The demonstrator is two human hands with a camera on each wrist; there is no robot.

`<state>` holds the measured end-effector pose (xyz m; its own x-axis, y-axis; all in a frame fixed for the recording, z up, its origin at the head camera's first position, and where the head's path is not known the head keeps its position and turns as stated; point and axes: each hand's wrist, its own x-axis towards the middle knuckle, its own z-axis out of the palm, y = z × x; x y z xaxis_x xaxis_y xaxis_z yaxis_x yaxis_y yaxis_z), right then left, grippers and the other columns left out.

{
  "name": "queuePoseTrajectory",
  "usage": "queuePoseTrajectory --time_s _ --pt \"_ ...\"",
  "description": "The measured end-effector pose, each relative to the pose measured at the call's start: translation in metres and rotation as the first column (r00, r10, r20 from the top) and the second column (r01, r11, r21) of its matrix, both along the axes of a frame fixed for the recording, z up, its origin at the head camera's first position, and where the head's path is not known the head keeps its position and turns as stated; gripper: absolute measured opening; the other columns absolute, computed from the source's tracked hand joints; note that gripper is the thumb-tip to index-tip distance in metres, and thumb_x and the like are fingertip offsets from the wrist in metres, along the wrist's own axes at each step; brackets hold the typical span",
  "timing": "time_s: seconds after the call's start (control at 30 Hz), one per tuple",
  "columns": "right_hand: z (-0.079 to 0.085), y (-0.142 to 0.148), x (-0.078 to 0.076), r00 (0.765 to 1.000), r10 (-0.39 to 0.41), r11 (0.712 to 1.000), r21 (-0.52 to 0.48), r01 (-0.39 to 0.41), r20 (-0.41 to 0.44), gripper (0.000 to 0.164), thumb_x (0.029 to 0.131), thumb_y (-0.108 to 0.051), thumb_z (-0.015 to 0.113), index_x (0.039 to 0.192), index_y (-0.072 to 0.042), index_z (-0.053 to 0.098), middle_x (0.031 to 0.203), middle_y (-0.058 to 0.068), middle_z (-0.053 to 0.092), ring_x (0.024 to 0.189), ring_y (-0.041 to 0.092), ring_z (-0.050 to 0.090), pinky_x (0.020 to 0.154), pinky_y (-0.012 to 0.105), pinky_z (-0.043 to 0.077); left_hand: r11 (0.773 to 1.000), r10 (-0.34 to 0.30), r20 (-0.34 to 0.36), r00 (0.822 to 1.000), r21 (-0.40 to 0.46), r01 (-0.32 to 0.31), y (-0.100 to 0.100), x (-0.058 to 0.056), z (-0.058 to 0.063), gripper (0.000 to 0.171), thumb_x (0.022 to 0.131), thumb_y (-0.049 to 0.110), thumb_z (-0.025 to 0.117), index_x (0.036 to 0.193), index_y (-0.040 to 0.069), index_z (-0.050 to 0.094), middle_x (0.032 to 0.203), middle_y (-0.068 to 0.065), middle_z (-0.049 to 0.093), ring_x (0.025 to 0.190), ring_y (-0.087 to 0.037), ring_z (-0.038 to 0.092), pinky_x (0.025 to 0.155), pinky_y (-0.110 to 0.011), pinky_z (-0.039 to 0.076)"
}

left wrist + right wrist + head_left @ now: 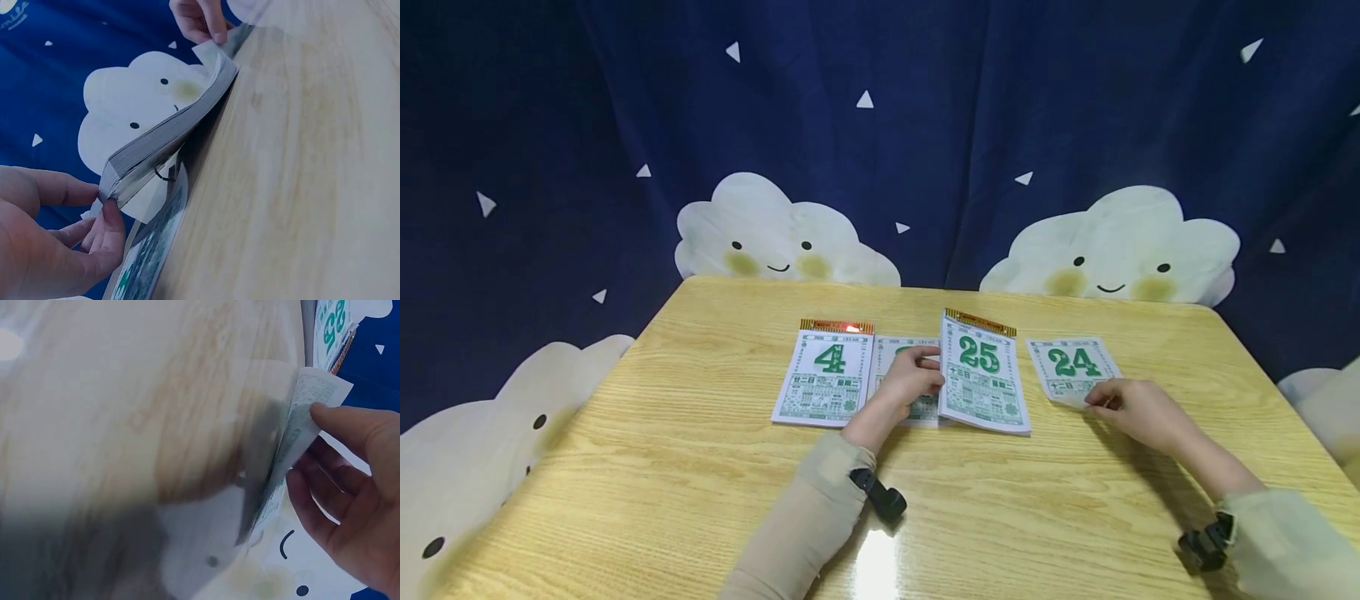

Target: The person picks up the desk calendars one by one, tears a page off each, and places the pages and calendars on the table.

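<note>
My left hand [912, 379] grips the left edge of a thick tear-off calendar pad [981, 375] that shows a green 25. In the left wrist view, the thumb and fingers pinch that edge of the calendar pad [169, 134], which is raised and bends down toward its far side. To the right lies a loose calendar sheet [1071, 367] printed 24. My right hand [1138, 410] pinches its lower right corner. Seen from the right wrist, the corner of the sheet [315, 394] curls up off the table between thumb and fingers.
Left of my left hand lies another calendar pad [823, 379] showing 4. Between the pads is a calendar sheet [889, 346], its number mostly covered by the hand. All lie on a wooden table [700, 467], with a dark blue cloud-print curtain [925, 142] behind.
</note>
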<state>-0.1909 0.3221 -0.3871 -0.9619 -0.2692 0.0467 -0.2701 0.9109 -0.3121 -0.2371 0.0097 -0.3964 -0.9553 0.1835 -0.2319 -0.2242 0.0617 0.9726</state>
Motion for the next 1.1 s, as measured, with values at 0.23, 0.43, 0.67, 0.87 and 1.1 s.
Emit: queuePoseTrajectory --time_s 0.23,0.43,0.67,0.87,1.1 --pt "-0.007 0.000 0.001 0.999 0.004 1.000 0.027 -0.005 0.032 0.007 0.079 -0.014 0.068 0.081 -0.008 0.068 0.074 0.000 0.064 0.065 0.009 0.055 0.056 0.027 0.044 1.000 -0.016 -0.006 1.000 -0.022 0.015 0.008 0.003 -0.003 0.053 0.074 -0.011 0.057 0.126 -0.001 0.050 0.101 -0.013 0.056 0.074 -0.014 0.054 0.071 -0.029 0.053" --pt "-0.006 0.003 0.001 0.999 -0.004 0.999 0.054 0.002 0.032 0.012 0.079 -0.017 0.068 0.083 -0.006 0.070 0.075 0.001 0.065 0.064 0.009 0.055 0.056 0.029 0.044 0.999 -0.029 -0.006 1.000 -0.043 0.028 0.013 0.005 -0.004 0.056 0.074 -0.013 0.055 0.128 0.001 0.048 0.107 -0.013 0.055 0.081 -0.016 0.055 0.074 -0.029 0.052" --pt "-0.006 0.005 0.001 0.999 -0.006 0.998 0.064 0.004 0.041 0.011 0.079 -0.016 0.068 0.083 -0.005 0.070 0.075 0.002 0.065 0.064 0.010 0.054 0.055 0.029 0.043 0.997 -0.057 0.006 0.998 -0.045 0.057 0.016 0.007 -0.008 0.055 0.073 -0.012 0.057 0.126 0.003 0.051 0.108 -0.010 0.057 0.087 -0.015 0.057 0.073 -0.024 0.052" --pt "-0.006 0.006 0.002 0.999 -0.011 0.998 0.064 0.008 0.047 0.010 0.078 -0.015 0.069 0.082 -0.006 0.070 0.075 0.002 0.064 0.064 0.010 0.053 0.055 0.028 0.043 0.997 -0.067 0.018 0.998 -0.025 0.068 0.021 0.007 -0.009 0.048 0.075 -0.005 0.059 0.122 0.002 0.054 0.107 -0.008 0.060 0.087 -0.014 0.059 0.074 -0.023 0.051" --pt "-0.005 0.007 0.002 0.997 -0.004 0.999 0.050 0.000 0.078 0.010 0.076 -0.020 0.071 0.081 -0.012 0.070 0.073 -0.004 0.060 0.063 0.008 0.050 0.056 0.026 0.040 0.998 -0.057 0.051 0.997 -0.029 0.058 0.022 0.009 -0.007 0.046 0.076 -0.003 0.060 0.121 0.001 0.055 0.106 -0.008 0.058 0.085 -0.014 0.058 0.074 -0.023 0.050"
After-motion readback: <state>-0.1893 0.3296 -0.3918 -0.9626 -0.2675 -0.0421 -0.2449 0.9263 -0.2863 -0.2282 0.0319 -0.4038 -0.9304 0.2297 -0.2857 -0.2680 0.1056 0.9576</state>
